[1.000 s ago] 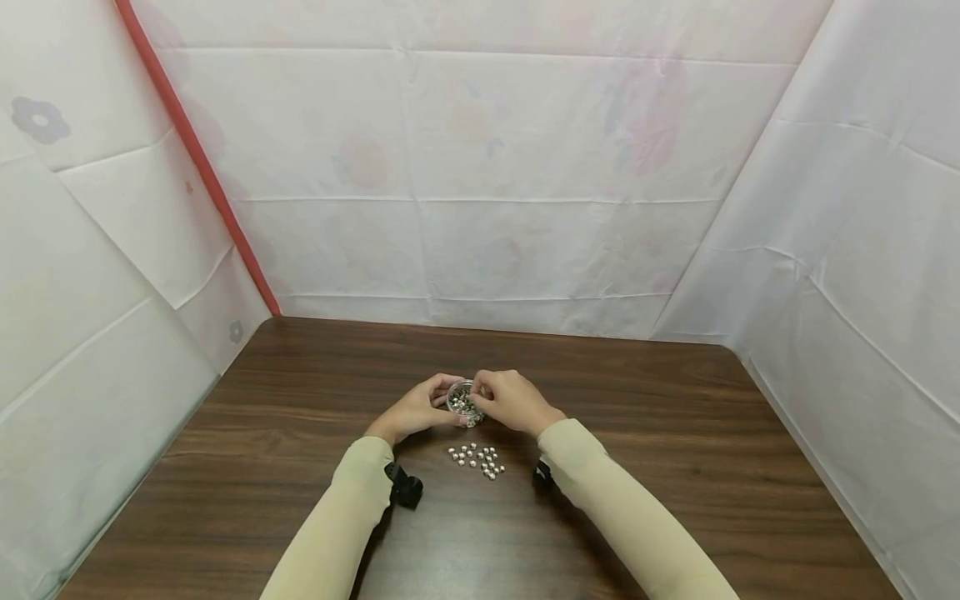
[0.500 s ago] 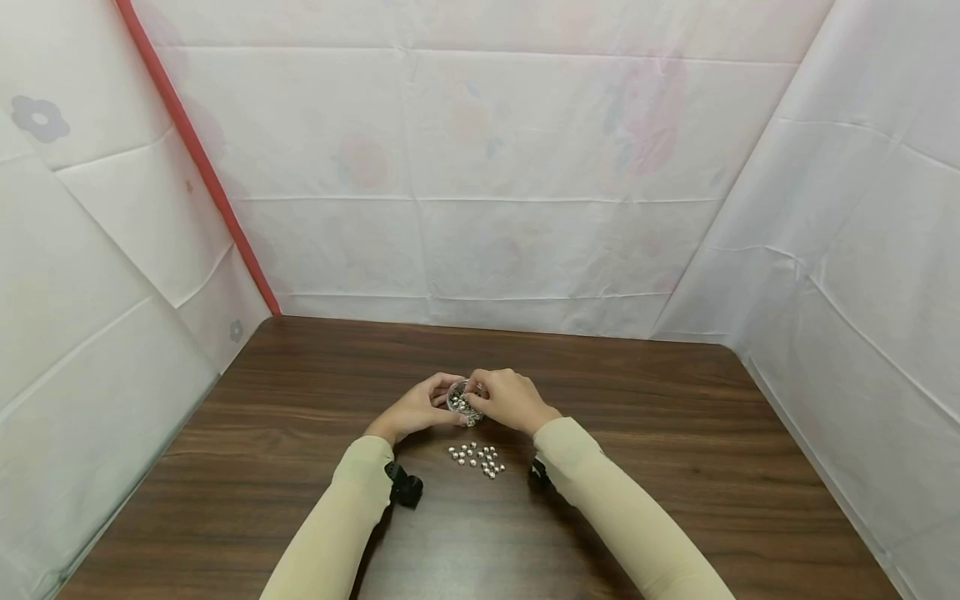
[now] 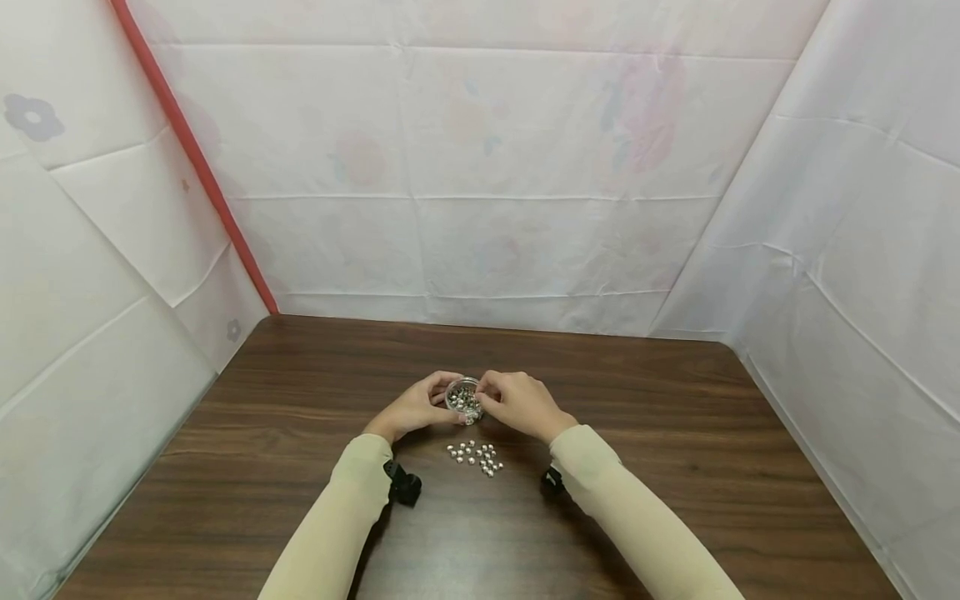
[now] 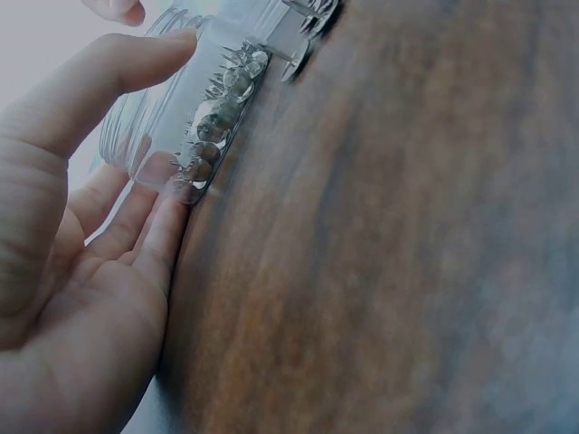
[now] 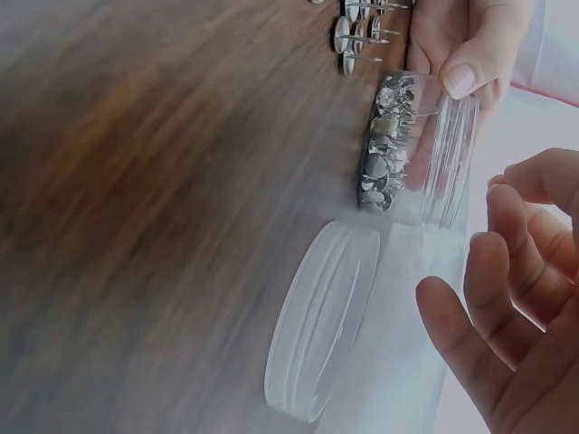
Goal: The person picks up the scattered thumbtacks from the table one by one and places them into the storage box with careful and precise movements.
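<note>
Upturned thumbtacks (image 5: 376, 165) in the clear jar (image 5: 423, 197) and beside it could prick the right hand (image 3: 521, 404), whose fingers bend at the rim; whether they pinch one, I cannot tell. The left hand (image 3: 415, 410) curls round the jar, upright on the table (image 3: 225, 467). The right fingers cover less of its mouth than half a second ago.

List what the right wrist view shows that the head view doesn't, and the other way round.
Only the right wrist view: the clear jar lid lying on the wooden tabletop, and the thumbtacks' pins seen side-on.

Only the head view: the person's pale sleeves and the black wrist cameras.

Both: the left hand holding the clear jar of thumbtacks, the right hand beside it, and loose thumbtacks on the tabletop.
</note>
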`<state>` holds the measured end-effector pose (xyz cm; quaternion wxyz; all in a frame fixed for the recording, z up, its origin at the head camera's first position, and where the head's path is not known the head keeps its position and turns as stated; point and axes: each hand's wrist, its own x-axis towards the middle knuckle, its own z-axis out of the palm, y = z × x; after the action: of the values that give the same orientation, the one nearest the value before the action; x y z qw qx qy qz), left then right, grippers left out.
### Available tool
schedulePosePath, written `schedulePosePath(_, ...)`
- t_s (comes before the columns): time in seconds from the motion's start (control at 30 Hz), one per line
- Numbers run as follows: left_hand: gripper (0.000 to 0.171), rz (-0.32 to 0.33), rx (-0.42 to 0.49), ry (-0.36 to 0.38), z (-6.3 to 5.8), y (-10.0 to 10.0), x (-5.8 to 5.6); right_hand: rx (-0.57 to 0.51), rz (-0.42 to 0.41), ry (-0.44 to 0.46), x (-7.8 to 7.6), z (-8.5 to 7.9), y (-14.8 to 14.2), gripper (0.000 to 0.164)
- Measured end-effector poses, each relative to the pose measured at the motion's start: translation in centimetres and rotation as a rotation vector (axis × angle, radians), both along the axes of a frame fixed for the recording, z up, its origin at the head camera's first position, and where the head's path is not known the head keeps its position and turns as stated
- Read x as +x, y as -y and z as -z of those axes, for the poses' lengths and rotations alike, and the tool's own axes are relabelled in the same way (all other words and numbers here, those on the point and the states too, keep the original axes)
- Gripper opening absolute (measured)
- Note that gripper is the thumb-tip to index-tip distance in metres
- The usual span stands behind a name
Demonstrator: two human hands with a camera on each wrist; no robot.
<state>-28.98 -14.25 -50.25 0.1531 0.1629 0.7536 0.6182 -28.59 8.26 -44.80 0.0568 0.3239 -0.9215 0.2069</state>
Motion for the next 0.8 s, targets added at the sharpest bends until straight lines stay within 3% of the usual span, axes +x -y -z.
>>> schedulePosePath(0.43, 0.076, 0.002, -0.032, -0.004, -0.4, -0.1, 0.1, -0.035, -0.022, 0.013, 1.6, 0.1, -1.8, 0.007)
schedulePosePath(0.8, 0.076, 0.038, -0.071, -0.009, -3.0, -0.1, 1.4, -0.003, -0.066, 0.009, 3.0, 0.6, -3.3, 0.006)
